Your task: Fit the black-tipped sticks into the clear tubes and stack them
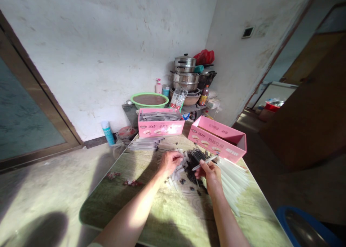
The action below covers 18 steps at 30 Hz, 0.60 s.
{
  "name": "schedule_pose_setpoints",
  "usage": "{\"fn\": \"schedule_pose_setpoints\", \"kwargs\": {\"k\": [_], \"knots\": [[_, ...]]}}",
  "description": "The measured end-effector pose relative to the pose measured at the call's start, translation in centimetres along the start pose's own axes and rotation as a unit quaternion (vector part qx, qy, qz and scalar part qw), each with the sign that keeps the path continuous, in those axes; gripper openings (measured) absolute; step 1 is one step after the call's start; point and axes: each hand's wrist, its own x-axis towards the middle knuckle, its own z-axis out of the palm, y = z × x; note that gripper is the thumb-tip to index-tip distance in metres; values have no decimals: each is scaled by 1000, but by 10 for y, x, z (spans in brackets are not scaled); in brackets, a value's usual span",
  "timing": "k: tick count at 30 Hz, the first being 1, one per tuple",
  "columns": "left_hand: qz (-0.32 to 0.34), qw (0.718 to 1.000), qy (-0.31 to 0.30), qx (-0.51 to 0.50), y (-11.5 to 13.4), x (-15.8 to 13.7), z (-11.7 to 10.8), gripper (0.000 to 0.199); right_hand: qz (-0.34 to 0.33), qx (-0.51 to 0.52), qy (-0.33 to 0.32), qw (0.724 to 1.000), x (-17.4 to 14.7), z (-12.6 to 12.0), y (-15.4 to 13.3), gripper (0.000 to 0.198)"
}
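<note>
In my right hand [209,173] I grip a slim pale pen barrel [198,166] between thumb and fingers, tilted up to the right. My left hand [171,161] is closed in a pinch over small white plastic pieces [175,176]; whatever its fingertips hold is too small to make out. Between the hands lies a pile of thin black sticks [196,157], like pen refills, with small black bits [182,181] scattered nearby. To the right, long translucent white tubes [232,182] fan out. Behind my left hand, several slim pen-like sticks [144,143] lie in a row.
A pink box [161,128] full of slim sticks stands at the table's back; another pink box [216,140] is tilted to its right. Behind them are a green-rimmed basin [149,105], stacked steel pots [185,76] and bottles. A blue spray can [107,133] stands left of the table [127,200].
</note>
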Motion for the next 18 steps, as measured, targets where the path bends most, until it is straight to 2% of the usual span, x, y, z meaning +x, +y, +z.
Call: {"fn": "schedule_pose_setpoints", "kwargs": {"k": [3,6,8,11,14,18], "knots": [[20,999,-33,32,9,-4,-1,29,-3,0,15,1000,2,-2,-1,46],[30,989,-68,128,22,-7,-6,19,2,-10,9,1000,2,-3,0,45],[26,967,-100,232,31,-10,-10,6,2,-17,6,1000,2,-3,1,45],[6,929,-146,339,38,-13,-14,6,-7,-16,11,1000,3,-3,2,46],[17,918,-162,362,37,-15,-11,3,-13,-3,21,1000,2,-3,2,45],[67,944,-123,300,28,-15,-6,12,-11,11,16,1000,2,-3,2,44]]}}
